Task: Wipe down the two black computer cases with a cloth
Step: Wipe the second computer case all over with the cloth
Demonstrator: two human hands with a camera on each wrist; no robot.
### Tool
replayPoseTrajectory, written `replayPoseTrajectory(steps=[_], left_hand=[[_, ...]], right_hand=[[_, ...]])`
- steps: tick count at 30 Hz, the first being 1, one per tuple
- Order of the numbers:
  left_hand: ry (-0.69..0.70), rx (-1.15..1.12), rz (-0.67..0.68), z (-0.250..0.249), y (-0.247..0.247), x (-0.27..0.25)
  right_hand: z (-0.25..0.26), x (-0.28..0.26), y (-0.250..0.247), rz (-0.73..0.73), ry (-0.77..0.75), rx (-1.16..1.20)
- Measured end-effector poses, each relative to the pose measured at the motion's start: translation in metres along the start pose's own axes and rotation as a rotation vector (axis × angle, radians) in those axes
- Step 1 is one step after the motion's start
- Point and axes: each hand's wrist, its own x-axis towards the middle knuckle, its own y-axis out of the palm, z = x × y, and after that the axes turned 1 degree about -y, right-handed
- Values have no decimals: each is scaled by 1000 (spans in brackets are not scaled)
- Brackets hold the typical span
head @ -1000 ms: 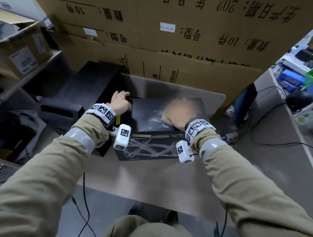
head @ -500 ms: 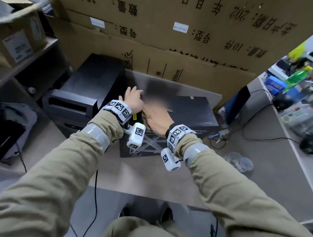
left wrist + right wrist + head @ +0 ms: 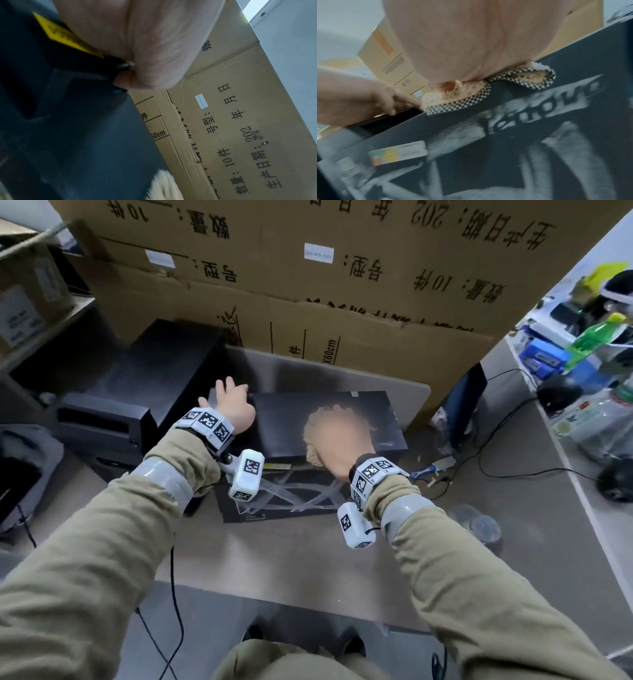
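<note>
Black computer case [image 3: 325,419] lies on its side on the low grey surface [image 3: 291,542], its top panel dark and its front face streaked with pale dust smears around a logo. A second black case [image 3: 161,371] stands just left of it. The right hand [image 3: 337,440] presses flat on a fluffy beige cloth [image 3: 313,422] with a checked edge, on the top panel; whether its fingers curl round the cloth cannot be told. The left hand [image 3: 233,409] rests on the case's left edge, fingers extended. Half a second ago the right hand and cloth were by the left hand; now they sit toward the right side.
</note>
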Motion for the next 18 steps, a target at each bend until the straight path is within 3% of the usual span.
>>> replayPoseTrajectory(steps=[7, 12, 18], left_hand=[[-183, 79, -119, -16, 29, -3], [-313, 0, -190, -12, 32, -7], [-271, 19, -148, -5, 29, -8]], right_hand=[[-96, -19, -19, -25, 146, 121], [-100, -12, -16, -37, 228, 225], [-100, 14, -16, -41, 342, 245]])
